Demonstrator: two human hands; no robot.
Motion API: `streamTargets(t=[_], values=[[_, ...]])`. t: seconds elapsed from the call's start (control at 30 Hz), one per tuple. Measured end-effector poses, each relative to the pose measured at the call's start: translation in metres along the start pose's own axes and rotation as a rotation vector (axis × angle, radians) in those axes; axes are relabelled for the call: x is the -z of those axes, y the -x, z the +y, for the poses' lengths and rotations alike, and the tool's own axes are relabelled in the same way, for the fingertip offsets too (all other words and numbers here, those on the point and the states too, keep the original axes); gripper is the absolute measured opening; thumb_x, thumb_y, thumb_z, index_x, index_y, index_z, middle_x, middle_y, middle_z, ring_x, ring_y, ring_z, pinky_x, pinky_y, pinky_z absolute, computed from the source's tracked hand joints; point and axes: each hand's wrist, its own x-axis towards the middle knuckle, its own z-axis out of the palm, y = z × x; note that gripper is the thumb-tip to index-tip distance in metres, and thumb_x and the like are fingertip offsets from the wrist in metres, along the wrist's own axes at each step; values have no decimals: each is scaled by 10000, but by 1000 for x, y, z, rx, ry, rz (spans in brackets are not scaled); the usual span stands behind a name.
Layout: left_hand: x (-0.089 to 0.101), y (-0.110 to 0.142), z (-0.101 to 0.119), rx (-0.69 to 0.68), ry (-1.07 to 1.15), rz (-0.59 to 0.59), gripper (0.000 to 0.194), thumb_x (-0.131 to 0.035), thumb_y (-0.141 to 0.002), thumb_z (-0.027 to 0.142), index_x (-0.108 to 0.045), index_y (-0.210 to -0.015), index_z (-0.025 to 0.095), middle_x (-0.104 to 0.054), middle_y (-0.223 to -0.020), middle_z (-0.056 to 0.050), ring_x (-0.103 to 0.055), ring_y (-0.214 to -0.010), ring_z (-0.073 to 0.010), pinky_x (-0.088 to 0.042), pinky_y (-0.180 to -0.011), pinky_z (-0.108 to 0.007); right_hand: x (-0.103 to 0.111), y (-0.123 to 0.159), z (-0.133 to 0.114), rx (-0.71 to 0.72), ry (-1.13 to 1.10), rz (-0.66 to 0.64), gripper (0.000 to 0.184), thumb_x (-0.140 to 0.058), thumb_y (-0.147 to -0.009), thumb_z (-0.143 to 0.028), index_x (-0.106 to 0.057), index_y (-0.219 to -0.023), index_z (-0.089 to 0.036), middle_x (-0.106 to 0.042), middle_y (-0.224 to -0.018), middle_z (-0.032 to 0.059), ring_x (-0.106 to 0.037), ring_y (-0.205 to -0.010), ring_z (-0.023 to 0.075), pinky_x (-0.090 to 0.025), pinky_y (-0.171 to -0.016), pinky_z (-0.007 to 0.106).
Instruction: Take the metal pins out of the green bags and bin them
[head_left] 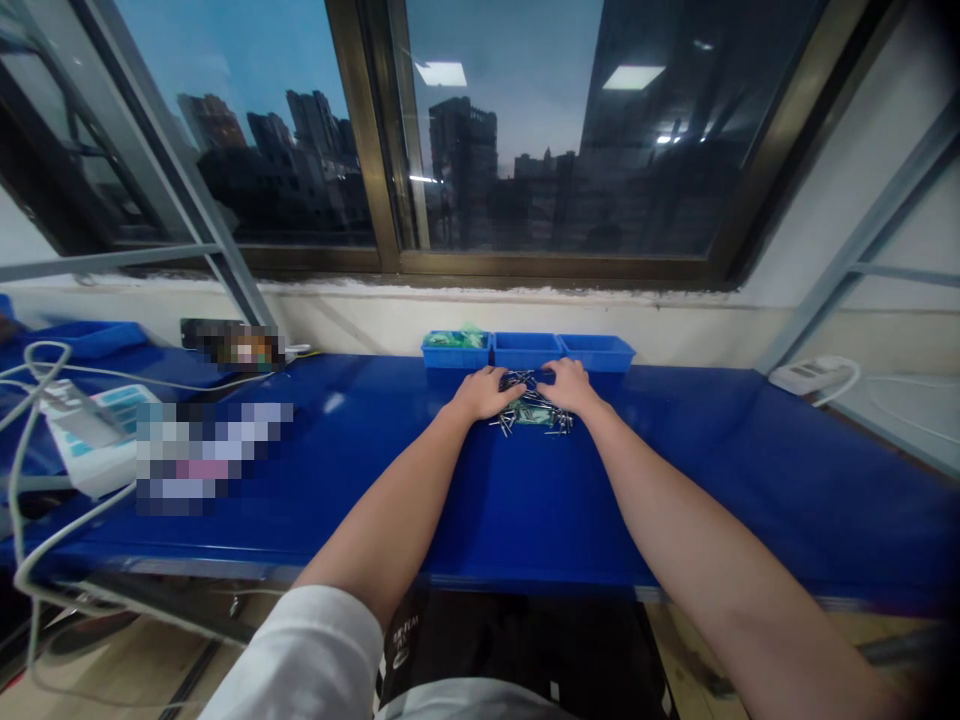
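Observation:
A loose pile of thin, shiny metal pins, like nails or rivets [555,415], lies on the blue tabletop [525,500], with pale green pieces [531,412] among them. At the pile's left edge rests my left hand [480,394], its thumb stretched over the metal and apart from the fingers. My right hand [568,386] touches the opposite side, fingers spread and thumb reaching inward. Both hands cup the pile from its sides without visibly gripping a piece. Just behind stand three blue bins: a left bin [456,358] with green material, a middle bin [525,357] and a right bin [600,362].
White cables and a white device with blue-green panels [97,430] occupy the left side, near blurred-out items. A white power strip [814,375] sits at the far right. Grey metal frame bars [862,240] rise at both sides, before a window [525,264].

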Motion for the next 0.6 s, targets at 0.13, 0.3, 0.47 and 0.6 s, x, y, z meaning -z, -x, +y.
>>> streamTargets(t=[0.13, 0.3, 0.47, 0.6], values=[[-3, 0, 0, -52, 8, -46, 729, -372, -808, 714, -480, -1313, 199, -465, -1386, -123, -401, -1294, -281, -323, -1036, -371, -7, 2, -1, -44, 24, -78, 459, -553, -773, -488, -650, -1122, -207, -555, -1173, 163, -445, -1114, 352, -382, -895, 481], [-6, -1, 0, -66, 0, -80, 759, -417, -791, 711, -461, -1334, 182, -413, -1426, -138, -354, -1330, -297, -305, -1053, -391, -8, 1, -1, 12, -20, -78, 320, -531, -795, -422, -714, -977, -233, -611, -1063, 132, -519, -1050, 307, -403, -882, 436], [-5, -1, 1, -82, 8, -114, 759, -400, -804, 703, -449, -1343, 171, -403, -1433, -139, -354, -1332, -276, -282, -1070, -359, -8, -1, -4, 84, -109, -70, 181, -569, -764, -290, -721, -792, -197, -679, -852, 88, -603, -834, 217, -436, -791, 313], [-5, 0, 2, -94, 1, -121, 746, -392, -815, 690, -456, -1335, 159, -411, -1426, -144, -365, -1324, -277, -282, -1070, -361, -9, -1, -5, 109, -83, -57, 167, -561, -773, -250, -708, -752, -176, -683, -823, 102, -605, -815, 219, -432, -767, 305]])
